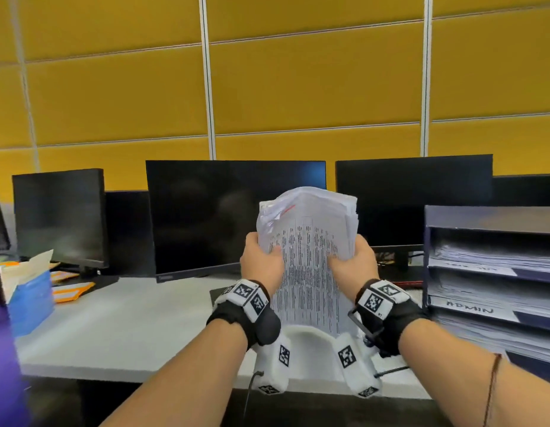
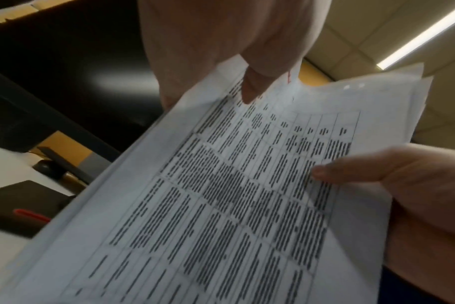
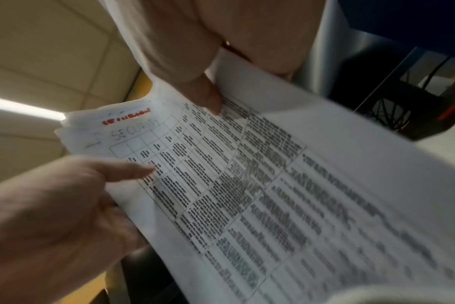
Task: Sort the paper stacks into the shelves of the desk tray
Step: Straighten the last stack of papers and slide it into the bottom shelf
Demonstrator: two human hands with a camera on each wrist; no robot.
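A: While both hands are raised over the counter [image 1: 119, 328], what are they holding?

B: One thick paper stack [image 1: 309, 241], stood nearly upright between them. The left hand [image 1: 261, 263] grips its left edge and the right hand [image 1: 355, 263] grips its right edge, each with the thumb pressed on the printed front sheet and the fingers curled round behind.

A: What is on that front sheet?

B: A table of dense black print. In the right wrist view a red mark and handwritten letters sit near its top corner; they are too blurred to read fully.

A: And the desk tray?

B: The desk tray [image 1: 429, 251] stands on the counter to the right of the stack, apart from it. It is dark blue, with paper already lying in its shelves. One shelf carries a label reading ADMIN [image 1: 469, 308].

A: Anything else nearby?

B: Dark monitors [image 1: 206, 217] line the back of the counter, before a yellow panelled wall [image 1: 298, 87].
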